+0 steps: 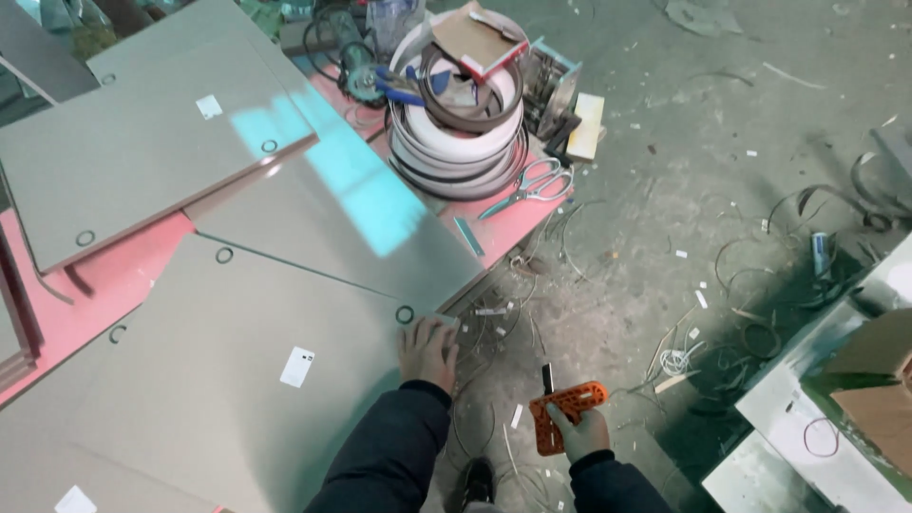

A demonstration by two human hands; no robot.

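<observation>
Across the pink worktop (114,285) lie large grey panels, overlapping one another. On the corner of the nearest grey panel (218,380) the left hand (427,350) rests flat, fingers loose, gripping nothing, beside a round hole near the panel's edge. Farther back on the worktop stands a stack of coiled edge strips (461,142), with scissors (532,185) lying just beside it. Over the littered floor (665,190) the right hand (581,429) is clenched around an orange perforated tool (562,410).
</observation>
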